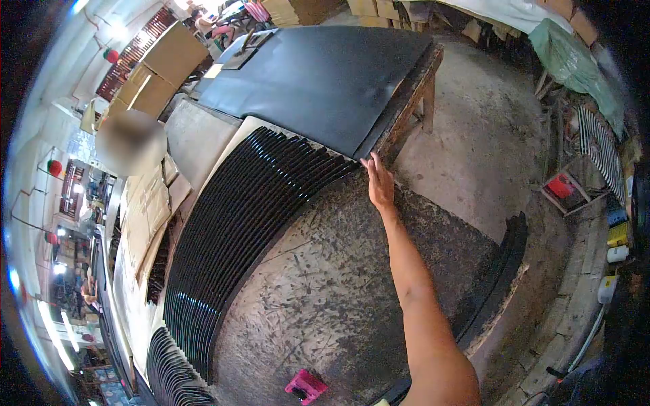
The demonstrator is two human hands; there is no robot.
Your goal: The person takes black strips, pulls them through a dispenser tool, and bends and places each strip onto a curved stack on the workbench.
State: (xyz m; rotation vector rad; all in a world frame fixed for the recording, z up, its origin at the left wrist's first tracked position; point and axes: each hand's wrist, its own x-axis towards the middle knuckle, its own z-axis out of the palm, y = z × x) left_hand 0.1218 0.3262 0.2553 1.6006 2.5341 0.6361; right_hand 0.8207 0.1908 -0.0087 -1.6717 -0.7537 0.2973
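My right hand (380, 184) reaches forward over the worktable, fingers stretched out. Its fingertips are at the near corner of a large smooth black sheet (318, 81), close to the ends of the black strips; whether they touch is hard to tell. Many thin black strips (237, 210) lie side by side in a curved row across the stained table (305, 284). A smaller bunch of black strips (172, 372) lies at the lower left. Near the front sits a small pink object (306, 387) with a dark part on it. My left hand is out of view.
Longer black strips (497, 277) lie along the table's right edge. Brown cardboard (145, 210) is stacked at the left, near a person with a blurred head (131, 142). Another person (217, 27) sits at the back. A wooden frame (572, 186) stands on the floor at right.
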